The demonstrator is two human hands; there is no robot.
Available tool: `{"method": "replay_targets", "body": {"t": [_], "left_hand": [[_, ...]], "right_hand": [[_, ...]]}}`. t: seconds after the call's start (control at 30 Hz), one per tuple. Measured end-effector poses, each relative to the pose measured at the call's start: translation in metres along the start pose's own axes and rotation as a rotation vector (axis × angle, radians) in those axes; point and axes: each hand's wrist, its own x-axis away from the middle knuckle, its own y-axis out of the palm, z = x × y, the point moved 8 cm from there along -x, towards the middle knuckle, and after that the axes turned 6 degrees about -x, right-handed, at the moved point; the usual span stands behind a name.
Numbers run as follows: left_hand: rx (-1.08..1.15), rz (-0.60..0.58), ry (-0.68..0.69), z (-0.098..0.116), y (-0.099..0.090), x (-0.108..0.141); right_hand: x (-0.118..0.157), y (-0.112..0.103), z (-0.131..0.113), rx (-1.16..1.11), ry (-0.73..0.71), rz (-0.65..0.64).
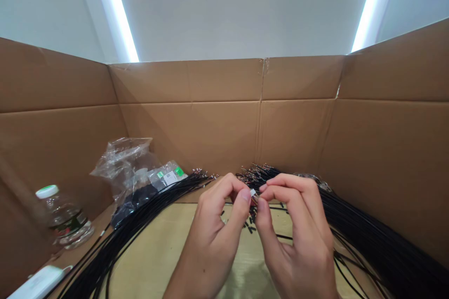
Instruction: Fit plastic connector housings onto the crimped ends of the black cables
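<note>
Near the middle of the view, a small white connector sits between the fingertips of both hands. My left hand pinches it from the left with thumb and index finger. On its right side, my right hand has its thumb and fingers closed on thin wires beside the connector. Small black pieces lie on the yellowish work surface behind and below the fingertips. A black cable with its end near the hands is partly hidden by them.
Bundles of black cables lie at left and right, with bare wire ends at the back. Clear plastic bags, a water bottle and a white device are at the left. Cardboard walls surround the surface.
</note>
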Motion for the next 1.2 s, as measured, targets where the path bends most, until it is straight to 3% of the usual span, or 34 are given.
{"method": "replay_targets", "body": {"t": [0.5,0.93,1.2], "left_hand": [[-0.024,-0.014,-0.016,0.001,0.000,-0.001],[-0.048,-0.028,-0.027,0.003,-0.002,-0.002],[-0.047,-0.058,-0.024,0.002,-0.002,-0.001]], "right_hand": [[0.010,0.005,-0.014,0.229,-0.129,-0.050],[0.008,0.003,-0.019,0.248,-0.189,0.005],[0.008,0.004,-0.019,0.234,-0.208,-0.037]]}}
